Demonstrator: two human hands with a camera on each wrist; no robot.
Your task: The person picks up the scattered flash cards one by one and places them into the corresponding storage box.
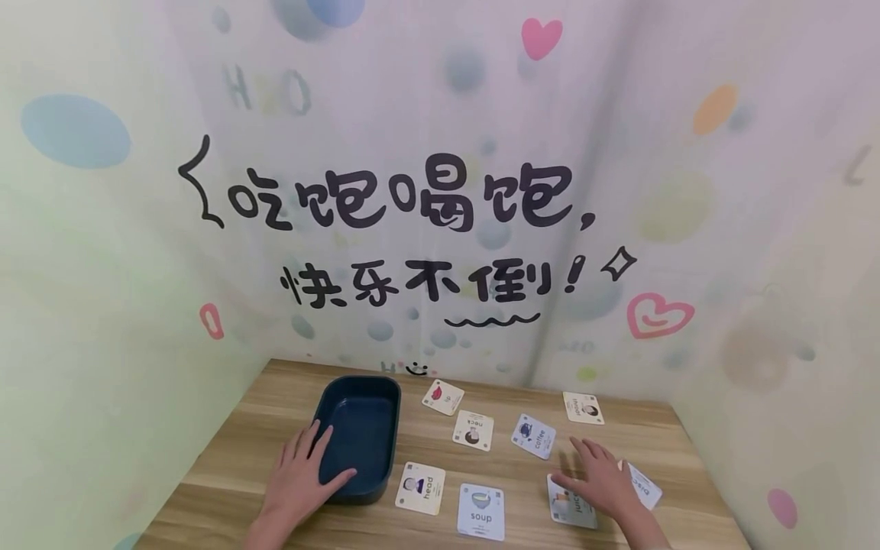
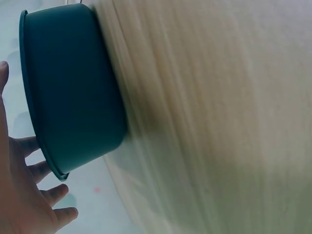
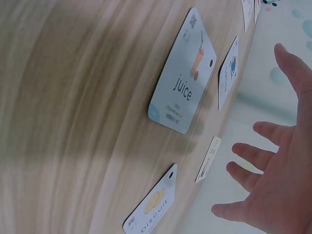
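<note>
My left hand (image 1: pixel 301 477) is spread over the near left side of a dark blue tray (image 1: pixel 393 428), with the thumb reaching over its inside. In the left wrist view, the fingers (image 2: pixel 41 170) appear around the tray's rim; whether they touch it I cannot tell. My right hand (image 1: pixel 605 481) hovers with fingers apart above the juice card (image 1: pixel 569 513), partly covering it and the biscuit card (image 1: pixel 646 489). The right wrist view shows nothing in that hand, and the juice card (image 3: pixel 183 78) lying flat on the table below it.
Loose cards lie on the wooden table (image 1: pixel 227 473): lip (image 1: pixel 443 397), neck (image 1: pixel 473 430), coffee (image 1: pixel 534 437), throat (image 1: pixel 583 408), head (image 1: pixel 420 488) and soup (image 1: pixel 481 512). A printed curtain (image 1: pixel 412 99) stands behind the table's far edge.
</note>
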